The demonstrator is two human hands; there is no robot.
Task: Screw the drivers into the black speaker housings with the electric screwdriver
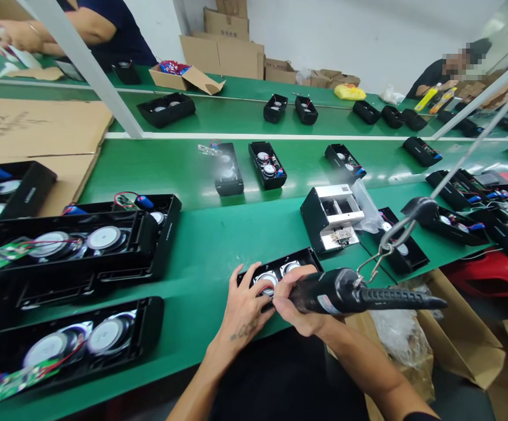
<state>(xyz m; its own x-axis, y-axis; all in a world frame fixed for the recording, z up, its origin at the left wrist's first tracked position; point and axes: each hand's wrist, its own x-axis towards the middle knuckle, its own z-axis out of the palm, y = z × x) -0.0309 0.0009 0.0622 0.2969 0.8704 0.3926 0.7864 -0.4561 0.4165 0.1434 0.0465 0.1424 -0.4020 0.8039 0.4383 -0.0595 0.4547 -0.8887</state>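
We see a plain white wall (346, 29) behind stacked cardboard cartons (239, 58); before us run long green-topped workbenches (219, 231), crossed by slanting white metal posts (86, 65) and streaked with bright reflected light (394, 177).

Single head-worn view, taken from above the wearer's own dark-clothed torso (289, 380), at the bottom edge, and directed forward and down across the green workbench (232, 234). The left hand (245, 307) and right hand (295, 298) lie in the near field, just below and right of centre, seen from above and behind. The wide field extends past the green conveyor belt (161, 166) to the pale wall (346, 35), which occupies the upper, most distant part.
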